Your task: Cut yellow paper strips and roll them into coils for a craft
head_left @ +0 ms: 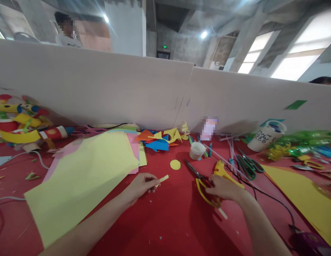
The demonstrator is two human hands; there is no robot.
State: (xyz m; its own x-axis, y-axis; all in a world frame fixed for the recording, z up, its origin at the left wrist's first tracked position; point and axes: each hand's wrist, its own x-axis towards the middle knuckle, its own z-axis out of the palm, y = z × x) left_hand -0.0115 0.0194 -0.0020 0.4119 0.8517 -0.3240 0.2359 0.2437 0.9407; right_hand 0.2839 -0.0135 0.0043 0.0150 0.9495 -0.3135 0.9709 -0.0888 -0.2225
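My left hand [141, 185] pinches a small pale yellow paper strip [162, 179] just above the red table [168, 220]. My right hand [223, 188] rests on the yellow-handled scissors [201, 183], fingers curled over the handles; the blades point up-left and lie on the table. A small yellow paper circle [175, 164] lies between the hands, a little farther back. Another small pale strip [222, 213] lies near my right wrist.
A large yellow sheet [82, 181] over pink paper lies at left. Behind are folded coloured paper shapes [158, 139], a white cup [196, 150], green scissors [248, 165], a yellow glue gun [221, 170] with black cord, a yellow sheet [301, 195] at right, and a cardboard partition [128, 89].
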